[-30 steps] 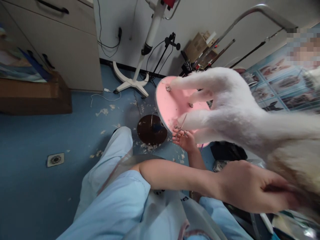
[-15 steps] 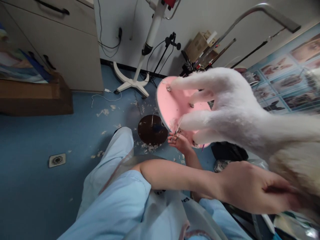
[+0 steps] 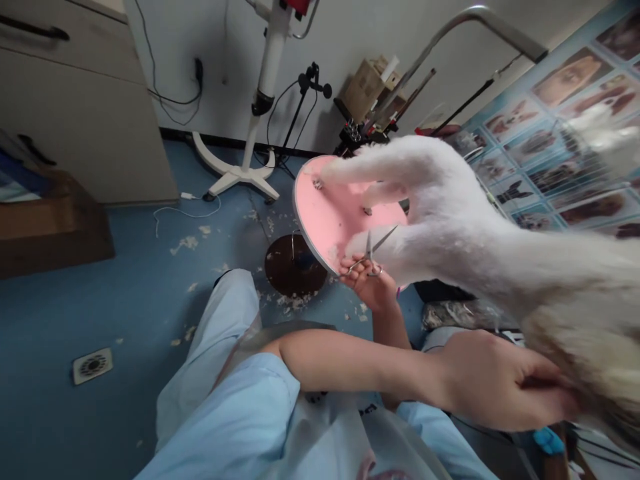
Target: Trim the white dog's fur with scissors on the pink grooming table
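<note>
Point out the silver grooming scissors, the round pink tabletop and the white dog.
silver grooming scissors (image 3: 371, 251), head view, pivot.
round pink tabletop (image 3: 325, 213), head view, bare surface.
white dog (image 3: 465, 220), head view, flank.

Bright even light, blurred, warped edges.

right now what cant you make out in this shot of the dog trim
Head view only:
- Dog: head and rear body cut off by the right edge, fur there blurred.
- Left hand: fingertips buried in fur.
- Right hand: fingers partly behind the scissors and leg.
- Pink table: far side hidden by legs.
- Wall pictures: blurred.
</note>
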Available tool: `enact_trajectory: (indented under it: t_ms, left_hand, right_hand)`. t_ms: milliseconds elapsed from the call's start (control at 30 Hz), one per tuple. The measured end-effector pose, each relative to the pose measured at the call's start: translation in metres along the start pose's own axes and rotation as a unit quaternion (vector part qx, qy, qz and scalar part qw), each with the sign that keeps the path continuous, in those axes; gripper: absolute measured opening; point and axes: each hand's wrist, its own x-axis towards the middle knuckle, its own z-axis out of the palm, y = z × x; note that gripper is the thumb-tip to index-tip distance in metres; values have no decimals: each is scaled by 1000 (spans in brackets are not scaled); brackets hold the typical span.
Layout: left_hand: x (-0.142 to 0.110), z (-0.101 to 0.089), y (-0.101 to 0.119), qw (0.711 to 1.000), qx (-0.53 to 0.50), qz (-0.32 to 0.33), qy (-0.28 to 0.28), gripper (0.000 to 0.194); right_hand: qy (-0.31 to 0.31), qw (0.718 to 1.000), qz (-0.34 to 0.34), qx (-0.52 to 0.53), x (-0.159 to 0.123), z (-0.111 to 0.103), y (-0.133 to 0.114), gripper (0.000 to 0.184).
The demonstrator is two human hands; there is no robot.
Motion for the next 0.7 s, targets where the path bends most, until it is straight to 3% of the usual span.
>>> enact_trajectory:
  t_ms: [200, 333, 467, 700]
  left_hand:
    - [1, -1, 1, 999, -5, -11, -33, 44]
    - [1, -2, 4, 999, -18, -12, -34, 42]
    - [-1, -4, 7, 999, -31, -14, -31, 39]
    - [-1, -5, 6, 999, -20, -13, -46, 40]
  right_hand:
    - [-70, 990, 17, 123, 2, -17, -2, 34]
    - [-55, 991, 10, 120, 5, -15, -2, 30]
    - [-37, 995, 17, 86, 3, -10, 0, 14]
    - [-24, 996, 12, 86, 7, -7, 3, 15]
